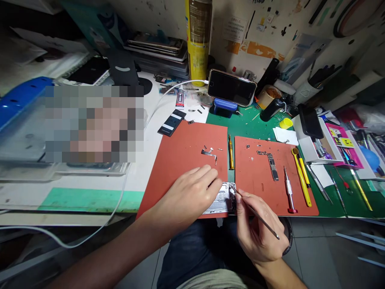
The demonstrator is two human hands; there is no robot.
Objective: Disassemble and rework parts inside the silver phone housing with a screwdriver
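Note:
An opened silver phone housing (219, 204) lies at the front edge of the red mats, its inner side up. My left hand (195, 190) is over its left part with bent fingers, gripping it; the fingertips are partly hidden. In my right hand (261, 226) is a thin metal pry tool (261, 219), pinched between thumb and fingers. The tool's tip touches or nearly touches the housing's upper right end. Behind my left hand lies a small flex cable (209, 153). A narrow logic board (272, 166) rests on the right mat.
A gold screwdriver (231, 152) lies between the mats. A silver screwdriver (288, 190) and yellow-handled tools (300, 176) lie to the right. A phone (231, 87) leans on a blue stand (225, 106). A white cable (120, 200) hangs over the table edge at left.

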